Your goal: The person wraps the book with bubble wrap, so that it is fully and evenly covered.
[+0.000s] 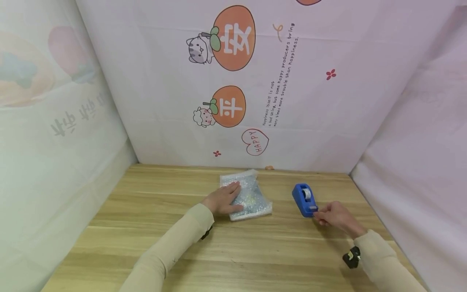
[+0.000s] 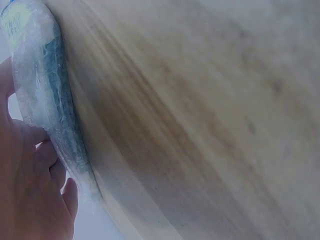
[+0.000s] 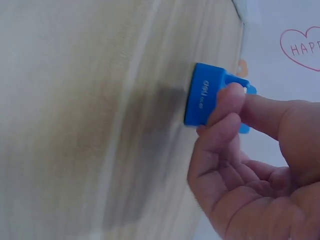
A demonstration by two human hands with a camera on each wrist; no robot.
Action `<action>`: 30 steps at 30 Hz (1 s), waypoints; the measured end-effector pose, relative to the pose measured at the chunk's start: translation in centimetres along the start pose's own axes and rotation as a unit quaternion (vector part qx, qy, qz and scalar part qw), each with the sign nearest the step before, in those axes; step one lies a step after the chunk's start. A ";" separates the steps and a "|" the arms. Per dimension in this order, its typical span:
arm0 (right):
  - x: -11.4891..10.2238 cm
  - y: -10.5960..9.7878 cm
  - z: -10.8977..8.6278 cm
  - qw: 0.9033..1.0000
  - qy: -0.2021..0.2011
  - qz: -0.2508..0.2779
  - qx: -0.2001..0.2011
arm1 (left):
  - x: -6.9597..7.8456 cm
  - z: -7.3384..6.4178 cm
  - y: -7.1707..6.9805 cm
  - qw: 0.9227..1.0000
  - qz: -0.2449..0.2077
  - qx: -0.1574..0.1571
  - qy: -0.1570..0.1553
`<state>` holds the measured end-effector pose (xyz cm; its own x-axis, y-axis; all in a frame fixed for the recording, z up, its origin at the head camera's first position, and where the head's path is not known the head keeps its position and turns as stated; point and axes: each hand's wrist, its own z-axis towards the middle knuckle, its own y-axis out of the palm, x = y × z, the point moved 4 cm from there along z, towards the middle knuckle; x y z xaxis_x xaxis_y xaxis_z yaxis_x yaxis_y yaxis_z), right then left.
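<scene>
A flat package in bubble wrap (image 1: 251, 199) lies on the table. My left hand (image 1: 223, 199) rests on its left side with the fingers extended; the left wrist view shows the wrapped package (image 2: 55, 85) beside those fingers. To the right stands a blue tape dispenser (image 1: 303, 200) with a roll of clear tape (image 1: 307, 194) in it. At the dispenser's near, cutting end, my right hand (image 1: 333, 215) pinches the tape's end between thumb and index finger. The right wrist view shows this pinch right in front of the dispenser (image 3: 204, 95), the tape itself hidden by the fingertips.
The wooden table (image 1: 233, 251) meets a printed cloth backdrop (image 1: 164, 101) just behind the package. White cloth walls (image 1: 419, 154) border the left and right sides. A dark wrist device (image 1: 352, 257) sits under the right sleeve.
</scene>
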<state>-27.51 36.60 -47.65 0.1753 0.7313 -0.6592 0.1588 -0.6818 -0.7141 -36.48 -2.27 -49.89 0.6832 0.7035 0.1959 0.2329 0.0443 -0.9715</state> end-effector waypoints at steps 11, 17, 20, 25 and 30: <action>0.6 -0.4 0.2 0.999 -0.023 -0.045 0.001 | 0.0 0.0 0.1 1.000 0.000 0.004 -0.003; 0.9 -0.5 0.3 0.998 -0.024 -0.041 0.029 | -0.2 0.1 0.3 1.000 0.007 0.000 -0.010; 0.9 -0.5 0.3 0.998 -0.028 -0.043 0.034 | -0.2 0.2 0.3 1.000 0.008 -0.001 -0.014; 1.0 -0.7 0.3 0.998 -0.032 -0.043 0.037 | -0.2 0.2 0.3 1.000 0.010 -0.006 -0.015; 1.2 -0.8 0.0 0.999 -0.026 -0.040 0.024 | -0.1 0.2 0.2 1.000 0.019 -0.007 -0.013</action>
<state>-27.40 38.02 -47.89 0.1132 0.7844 -0.6099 0.1225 -0.6202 -0.7749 -36.63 -2.18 -50.16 0.6732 0.7229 0.1557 0.2176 0.0077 -0.9760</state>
